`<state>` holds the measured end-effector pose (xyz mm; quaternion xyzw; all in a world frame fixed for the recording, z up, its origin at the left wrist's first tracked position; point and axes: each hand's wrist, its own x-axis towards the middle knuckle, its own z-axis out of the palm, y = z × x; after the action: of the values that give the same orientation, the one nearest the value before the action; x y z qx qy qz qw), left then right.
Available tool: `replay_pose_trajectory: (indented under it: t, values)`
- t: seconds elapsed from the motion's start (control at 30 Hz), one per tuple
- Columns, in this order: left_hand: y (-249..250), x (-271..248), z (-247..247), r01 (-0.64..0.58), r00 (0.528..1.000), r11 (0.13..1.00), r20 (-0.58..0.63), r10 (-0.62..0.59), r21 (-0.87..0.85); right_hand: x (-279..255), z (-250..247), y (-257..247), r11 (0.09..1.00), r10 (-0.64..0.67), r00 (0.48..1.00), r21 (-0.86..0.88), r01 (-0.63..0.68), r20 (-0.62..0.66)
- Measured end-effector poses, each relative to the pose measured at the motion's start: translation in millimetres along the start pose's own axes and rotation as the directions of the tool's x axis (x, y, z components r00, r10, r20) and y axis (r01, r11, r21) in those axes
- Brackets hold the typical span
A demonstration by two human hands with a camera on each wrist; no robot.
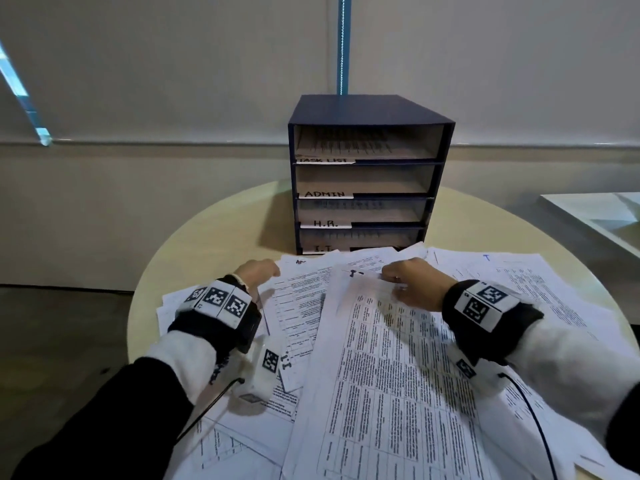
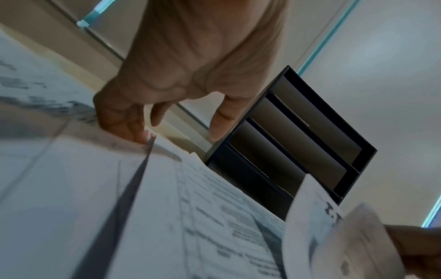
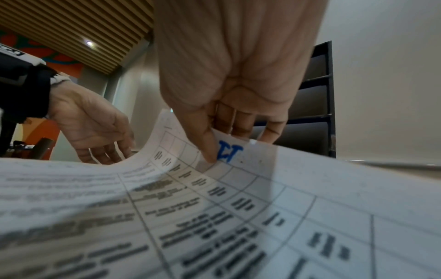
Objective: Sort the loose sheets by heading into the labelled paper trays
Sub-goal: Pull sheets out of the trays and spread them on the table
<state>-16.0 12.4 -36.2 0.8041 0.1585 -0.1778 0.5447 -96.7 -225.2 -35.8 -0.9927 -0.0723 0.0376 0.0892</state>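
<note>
Loose printed sheets [image 1: 304,306] lie fanned over the round table [image 1: 221,237]. My right hand [image 1: 391,276] pinches the top edge of a table-printed sheet [image 1: 381,358] between thumb and fingers and lifts that edge. The right wrist view shows the sheet [image 3: 262,188] headed "I.T." in blue beside my thumb. My left hand [image 1: 272,271] rests with bent fingertips [image 2: 133,132] on the corner of another sheet [image 2: 83,188], thumb held apart. Behind the pile stands the dark blue tray unit [image 1: 367,109], labelled TASK LIST, ADMIN, H.R. and, lowest, I.T. [image 1: 322,248].
The tray unit's openings face me, and sheets lie in several of them. Papers reach up to the foot of the unit and to the table's right edge. A white surface [image 1: 595,216] stands off the table to the right. A wall runs close behind.
</note>
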Motion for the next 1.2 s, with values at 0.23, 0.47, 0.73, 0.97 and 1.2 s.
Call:
replay_pose_trajectory:
  t: [0.23, 0.47, 0.73, 0.97, 1.2]
  values:
    - [-17, -1, 9, -0.174, 0.977, 0.967, -0.088, 0.193, 0.186, 2, 6, -1, 0.999, -0.050, 0.999, 0.000, 0.050, 0.008]
    - [2, -16, 16, -0.470, 0.860, 0.823, -0.046, 0.508, 0.319, -3, -3, -6, 0.987, -0.141, 0.984, 0.062, 0.148, -0.113]
    - [59, -38, 0, -0.723, 0.664, 0.501, 0.278, 0.694, 0.475, -2, -47, -5, 0.988, -0.098, 0.942, 0.079, 0.130, -0.321]
    - [78, -44, -10, -0.728, 0.678, 0.573, 0.522, 0.518, 0.377, -5, -67, 1, 0.983, 0.112, 0.927, 0.178, -0.050, -0.358]
    - [38, -16, -16, -0.516, 0.844, 0.751, 0.395, 0.363, 0.412, -20, -63, 27, 0.934, 0.291, 0.899, 0.300, -0.193, -0.327]
